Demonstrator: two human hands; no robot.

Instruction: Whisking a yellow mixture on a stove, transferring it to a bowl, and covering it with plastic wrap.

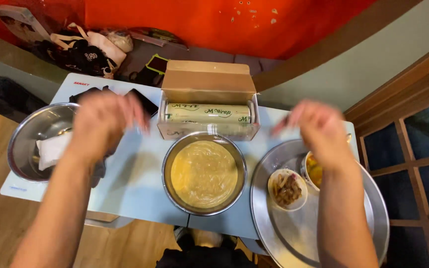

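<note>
Steel bowl (204,173) of pale batter sits centre on the light table (135,183), just near of the open cardboard box (208,84) holding a cling-wrap roll (207,112). Left hand (103,124) and right hand (321,130) hover either side of the box, blurred; fingers look loosely spread, gripping nothing. Round steel tray (279,218) with two small bowls lies right.

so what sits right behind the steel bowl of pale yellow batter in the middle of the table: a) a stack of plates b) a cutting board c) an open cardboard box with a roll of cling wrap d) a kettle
c: an open cardboard box holding a roll of cling wrap sits directly behind the steel bowl, with both hands raised to either side of it.
</note>
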